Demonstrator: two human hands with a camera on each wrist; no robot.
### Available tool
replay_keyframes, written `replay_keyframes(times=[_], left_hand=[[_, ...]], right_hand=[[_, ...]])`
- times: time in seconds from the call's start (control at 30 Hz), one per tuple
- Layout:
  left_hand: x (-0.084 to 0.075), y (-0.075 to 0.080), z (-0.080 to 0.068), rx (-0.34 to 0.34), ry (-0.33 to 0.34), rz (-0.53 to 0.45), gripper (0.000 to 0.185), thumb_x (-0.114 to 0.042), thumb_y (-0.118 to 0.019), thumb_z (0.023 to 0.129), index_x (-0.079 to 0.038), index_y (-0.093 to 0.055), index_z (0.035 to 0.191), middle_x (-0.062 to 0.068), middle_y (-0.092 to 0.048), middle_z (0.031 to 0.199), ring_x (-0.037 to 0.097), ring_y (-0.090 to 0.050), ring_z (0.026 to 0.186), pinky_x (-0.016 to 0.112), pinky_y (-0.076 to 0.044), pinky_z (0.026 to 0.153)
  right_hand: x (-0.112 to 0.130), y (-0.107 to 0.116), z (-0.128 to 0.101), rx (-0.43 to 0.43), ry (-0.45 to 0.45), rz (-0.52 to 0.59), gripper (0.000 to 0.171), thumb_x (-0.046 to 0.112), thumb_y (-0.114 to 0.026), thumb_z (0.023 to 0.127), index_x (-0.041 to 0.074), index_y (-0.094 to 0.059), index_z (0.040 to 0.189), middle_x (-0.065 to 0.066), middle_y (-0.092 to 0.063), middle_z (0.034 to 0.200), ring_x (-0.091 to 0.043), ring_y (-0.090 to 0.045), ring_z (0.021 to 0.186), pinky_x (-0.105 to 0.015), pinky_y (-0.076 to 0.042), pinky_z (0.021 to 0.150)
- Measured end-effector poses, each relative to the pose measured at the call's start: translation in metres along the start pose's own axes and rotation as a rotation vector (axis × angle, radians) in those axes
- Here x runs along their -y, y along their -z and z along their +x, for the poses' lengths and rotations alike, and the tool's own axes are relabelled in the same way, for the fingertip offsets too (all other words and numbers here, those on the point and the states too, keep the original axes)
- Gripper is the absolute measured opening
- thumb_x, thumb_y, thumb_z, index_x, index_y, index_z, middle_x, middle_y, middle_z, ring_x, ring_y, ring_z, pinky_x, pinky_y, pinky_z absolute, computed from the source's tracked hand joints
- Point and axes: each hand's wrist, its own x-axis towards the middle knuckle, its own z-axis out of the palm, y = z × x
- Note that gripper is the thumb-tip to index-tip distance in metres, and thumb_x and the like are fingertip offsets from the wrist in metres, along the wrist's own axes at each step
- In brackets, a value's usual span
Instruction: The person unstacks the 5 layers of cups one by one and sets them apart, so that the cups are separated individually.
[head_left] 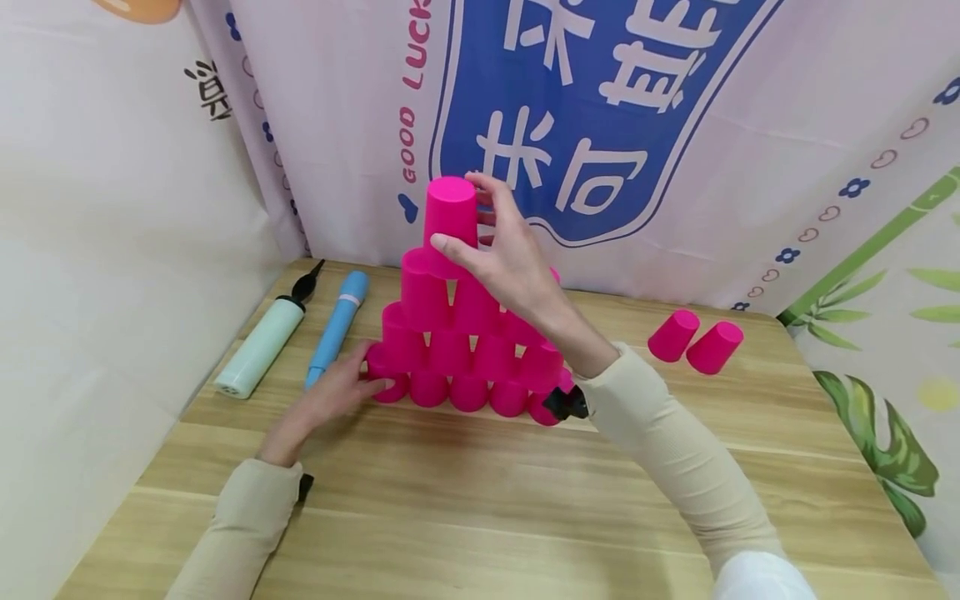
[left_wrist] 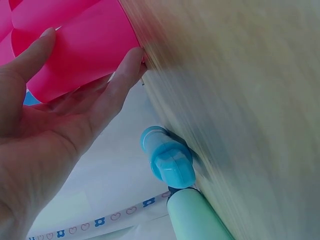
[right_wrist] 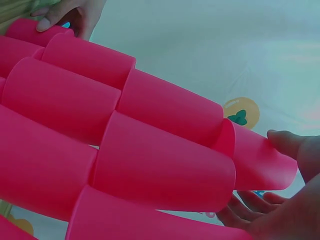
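Wooden tabletop (head_left: 480,500) carried the pink cup pyramid (head_left: 465,350). Your right hand (head_left: 510,258) grasped the top cup (head_left: 452,212), upside down with its long axis vertical, at the apex, so that hand was nearer. Your left hand (head_left: 330,396) lay relaxed, fingers touching the bottom-left cup (head_left: 386,385). Beside it lay two pumps (head_left: 300,337); two spare cups (head_left: 696,342) sat well right.

pink cups (head_left: 450,350): 17 | pumps (head_left: 258,348): 2 | hands (head_left: 510,250): 2
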Motion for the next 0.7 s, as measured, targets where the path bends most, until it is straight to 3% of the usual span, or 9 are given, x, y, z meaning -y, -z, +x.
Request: replay_keyframes(times=[0.17,0.5,0.7], left_hand=[[-0.001,0.001,0.000,0.006,0.006,0.005,0.053,-0.015,-0.064,0.094,0.002,-0.036,0.135,0.022,-0.057,0.125,0.036,-0.058,0.112,0.049,-0.051,0.093],[0.000,-0.002,0.004,-0.002,-0.020,0.001,0.052,-0.011,-0.065,0.093,0.004,-0.036,0.134,0.023,-0.057,0.123,0.036,-0.058,0.112,0.047,-0.052,0.092],[0.001,-0.002,0.004,-0.003,-0.016,-0.001,0.052,-0.012,-0.065,0.093,0.005,-0.036,0.133,0.024,-0.055,0.125,0.036,-0.056,0.113,0.048,-0.051,0.092]], right_hand=[[0.000,-0.002,0.000,-0.014,0.024,0.037,0.077,0.022,-0.077,0.082,0.009,-0.033,0.144,-0.004,-0.052,0.129,-0.014,-0.055,0.111,-0.025,-0.053,0.085],[0.009,0.020,-0.014,-0.194,0.188,0.090,0.072,0.017,-0.080,0.078,0.006,-0.041,0.137,-0.005,-0.056,0.126,-0.014,-0.057,0.109,-0.030,-0.053,0.089],[0.002,0.040,-0.023,-0.271,0.179,0.085,0.072,0.016,-0.082,0.076,0.006,-0.042,0.136,-0.002,-0.056,0.126,-0.013,-0.058,0.110,-0.031,-0.053,0.090]])
